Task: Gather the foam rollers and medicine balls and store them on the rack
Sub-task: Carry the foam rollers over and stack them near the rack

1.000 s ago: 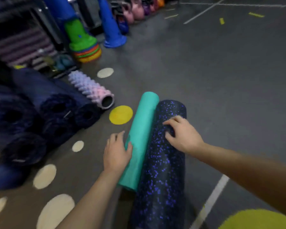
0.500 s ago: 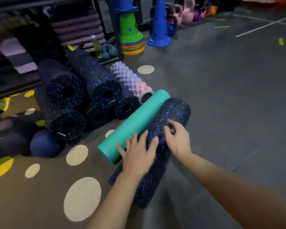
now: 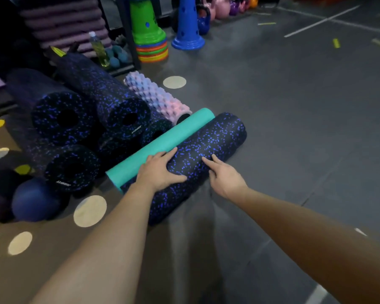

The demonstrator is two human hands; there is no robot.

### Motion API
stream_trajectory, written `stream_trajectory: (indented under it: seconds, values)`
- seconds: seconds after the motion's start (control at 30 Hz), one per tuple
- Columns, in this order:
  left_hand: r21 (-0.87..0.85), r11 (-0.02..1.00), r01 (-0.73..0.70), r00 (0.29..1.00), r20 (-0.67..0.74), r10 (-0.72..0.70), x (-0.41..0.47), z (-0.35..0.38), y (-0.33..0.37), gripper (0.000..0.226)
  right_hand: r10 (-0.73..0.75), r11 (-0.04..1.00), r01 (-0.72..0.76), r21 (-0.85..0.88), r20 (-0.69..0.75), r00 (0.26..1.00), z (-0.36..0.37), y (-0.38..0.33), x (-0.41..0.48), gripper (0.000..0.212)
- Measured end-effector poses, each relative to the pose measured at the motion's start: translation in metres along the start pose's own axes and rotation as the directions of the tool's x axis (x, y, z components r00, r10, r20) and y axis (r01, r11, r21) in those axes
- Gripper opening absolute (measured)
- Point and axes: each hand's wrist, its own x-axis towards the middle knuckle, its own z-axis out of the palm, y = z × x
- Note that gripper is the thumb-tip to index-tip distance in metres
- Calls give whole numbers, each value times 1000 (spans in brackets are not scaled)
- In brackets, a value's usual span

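Observation:
A long black foam roller with blue specks (image 3: 208,141) lies on the floor beside a teal foam roller (image 3: 162,141). My left hand (image 3: 158,170) rests flat on both, fingers spread across the teal one and the speckled one. On the speckled roller's right side, my right hand (image 3: 224,176) touches it with straight fingers. A pink knobbly roller (image 3: 156,97) lies just behind the teal one. Several more black speckled rollers (image 3: 92,119) are piled to the left. A dark blue medicine ball (image 3: 35,199) sits at the pile's near end.
A dark rack (image 3: 123,29) with purple mats and a yellow-green bottle (image 3: 98,48) stands at the back left. Green and blue cones (image 3: 187,25), flat coloured markers and kettlebells line the back. Pale and yellow spot markers dot the brown floor on the left; grey floor stretches right.
The teal and speckled rollers have been rolled left up against the pile. My left hand shifted from the teal roller onto both rollers; the view swung left toward the rack.

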Motion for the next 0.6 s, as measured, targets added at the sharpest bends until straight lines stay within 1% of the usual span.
stream_trajectory:
  seconds: [0.03, 0.07, 0.1, 0.17, 0.2, 0.23, 0.27, 0.3, 0.33, 0.37, 0.4, 0.43, 0.47, 0.5, 0.53, 0.57, 0.6]
  values:
    - [58, 998, -14, 1000, -16, 15, 5, 5, -1, 107, -9, 1000, 9, -24, -29, 1000, 5, 1, 2, 57]
    - [123, 992, -29, 999, -39, 34, 8, 10, -3, 107, -25, 998, 24, -53, -25, 999, 9, 2, 3, 62]
    - [179, 983, -37, 997, -58, 48, 10, 15, -5, 108, -43, 996, 44, -76, 13, 999, 12, 3, 5, 68]
    - [240, 970, -29, 998, -40, 39, 12, 16, -6, 106, -56, 989, 77, -124, 169, 984, 2, 3, 12, 79]
    - [275, 961, -33, 999, 5, 33, 12, 9, -3, 101, -43, 983, 86, -163, 255, 966, -10, 0, 15, 83]
    - [318, 948, -31, 998, 64, 12, 7, -3, 4, 93, -23, 970, 102, -218, 338, 941, -24, -8, 17, 84]
    - [352, 936, -20, 996, 87, -12, 1, -21, 14, 83, 7, 953, 114, -280, 399, 917, -39, -18, 19, 84]
    - [334, 942, 24, 998, 43, -40, -11, -44, 27, 71, 45, 932, 118, -344, 432, 901, -57, -35, 18, 82]
    - [231, 968, 102, 993, -78, -86, -25, -70, 41, 58, 81, 912, 100, -398, 414, 907, -76, -53, 14, 80]
    - [33, 980, 195, 963, -198, -185, -42, -101, 55, 49, 114, 909, 50, -414, 361, 926, -96, -73, 8, 79]
    - [-217, 944, 248, 914, -271, -303, -65, -137, 63, 42, 137, 918, -3, -397, 308, 941, -118, -101, -2, 80]
    - [-418, 869, 266, 877, -270, -398, -95, -172, 69, 37, 155, 926, -34, -376, 298, 942, -138, -131, -18, 82]
    - [-528, 794, 300, 863, -206, -462, -129, -206, 73, 34, 157, 922, -17, -386, 333, 930, -159, -161, -36, 86]
    - [-578, 732, 362, 850, -118, -513, -167, -242, 72, 31, 149, 906, 41, -421, 407, 901, -180, -194, -55, 88]
    - [-603, 673, 429, 828, -35, -559, -201, -272, 67, 30, 152, 876, 115, -469, 493, 857, -197, -226, -73, 89]
    - [-602, 612, 512, 787, 44, -615, -235, -302, 59, 31, 163, 843, 178, -507, 557, 814, -213, -262, -91, 88]
    - [-606, 529, 594, 721, 108, -685, -269, -327, 45, 32, 160, 837, 220, -500, 610, 776, -224, -304, -107, 85]
